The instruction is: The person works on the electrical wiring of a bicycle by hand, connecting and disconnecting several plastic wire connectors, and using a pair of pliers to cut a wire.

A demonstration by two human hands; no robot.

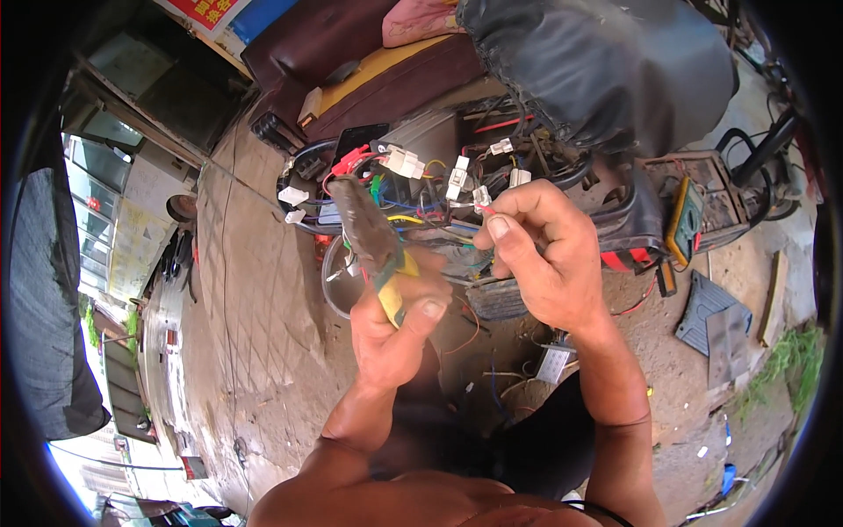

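My left hand (391,338) is closed around the yellow-and-green handles of what look like pliers (362,220), their worn metal head pointing up and away from me. The head is blurred, and I cannot tell whether the jaws are apart. To its right, my right hand (558,263) pinches a thin red wire (487,209) between thumb and fingertips, right by a small white connector (481,197). Beyond both hands lies an opened vehicle body with a tangle of coloured wires. More white plug connectors (404,162) stick up from it, next to a red connector (352,159).
A black padded seat (606,70) rises at the far right of the wiring. Behind it stands a maroon sofa (378,92). A yellow-edged multimeter (684,224) leans at the right. On the ground lie a finned metal box (554,363) and a grey plastic panel (709,312).
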